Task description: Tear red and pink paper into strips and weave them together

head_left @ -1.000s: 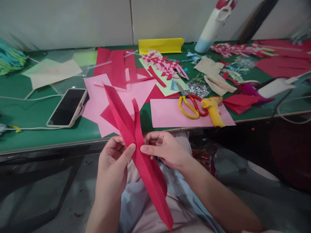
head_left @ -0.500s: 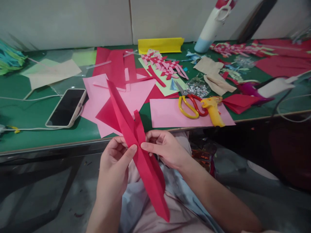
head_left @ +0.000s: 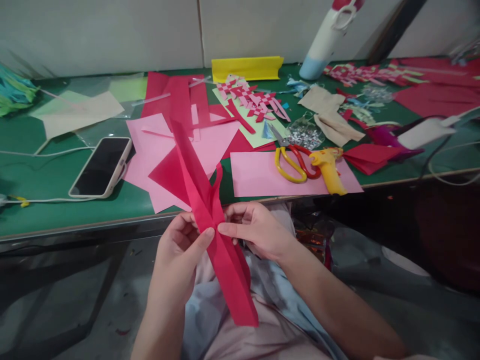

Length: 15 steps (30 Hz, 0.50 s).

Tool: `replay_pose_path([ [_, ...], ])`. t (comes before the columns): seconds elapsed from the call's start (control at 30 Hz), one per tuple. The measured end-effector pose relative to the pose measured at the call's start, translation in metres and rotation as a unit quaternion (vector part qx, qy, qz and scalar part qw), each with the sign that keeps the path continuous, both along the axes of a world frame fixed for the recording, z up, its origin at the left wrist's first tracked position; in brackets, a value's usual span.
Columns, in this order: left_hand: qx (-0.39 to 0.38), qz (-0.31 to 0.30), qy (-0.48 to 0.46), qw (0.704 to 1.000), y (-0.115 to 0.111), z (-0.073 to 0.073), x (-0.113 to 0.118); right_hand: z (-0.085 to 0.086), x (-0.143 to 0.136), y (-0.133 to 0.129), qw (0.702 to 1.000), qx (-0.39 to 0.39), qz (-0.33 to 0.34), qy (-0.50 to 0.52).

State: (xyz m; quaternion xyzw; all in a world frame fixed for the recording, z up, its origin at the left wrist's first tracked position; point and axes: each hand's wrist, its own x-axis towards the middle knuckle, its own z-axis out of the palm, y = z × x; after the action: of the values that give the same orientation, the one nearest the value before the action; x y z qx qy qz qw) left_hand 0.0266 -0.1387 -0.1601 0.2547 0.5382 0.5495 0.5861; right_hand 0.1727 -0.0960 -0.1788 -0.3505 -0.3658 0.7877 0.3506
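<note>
A long piece of folded red paper (head_left: 231,280) is held over my lap, its upper end reaching above the table edge. My left hand (head_left: 182,250) pinches it at the narrowed middle from the left, thumb on top. From the right, my right hand (head_left: 255,229) pinches the same spot, the two thumb tips almost touching. A short red strip curls upward beside the pinched middle. The fingers under the paper are partly hidden. Beyond the hands lie sheets of pink paper (head_left: 146,170) and a flat pink sheet (head_left: 255,175).
Scissors (head_left: 290,167) and a yellow glue gun (head_left: 328,167) rest on the flat pink sheet. A phone (head_left: 101,167) lies at left on the green table (head_left: 45,215). Woven paper pieces (head_left: 247,97), a folded yellow paper (head_left: 245,68) and a bottle (head_left: 322,45) are farther back.
The lower end of the red paper has swung slightly up and turned flatter. The curled strip leans more upright. Both hands keep their pinch, with the left thumb a little farther right.
</note>
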Motion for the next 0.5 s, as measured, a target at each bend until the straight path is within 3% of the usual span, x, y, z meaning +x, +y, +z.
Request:
replay_pose_path([
  [0.5, 0.026, 0.024, -0.010, 0.999, 0.0002, -0.0052, 0.0039, -0.0084, -0.0037, -0.0041, 0.998, 0.006, -0.058, 0.028],
])
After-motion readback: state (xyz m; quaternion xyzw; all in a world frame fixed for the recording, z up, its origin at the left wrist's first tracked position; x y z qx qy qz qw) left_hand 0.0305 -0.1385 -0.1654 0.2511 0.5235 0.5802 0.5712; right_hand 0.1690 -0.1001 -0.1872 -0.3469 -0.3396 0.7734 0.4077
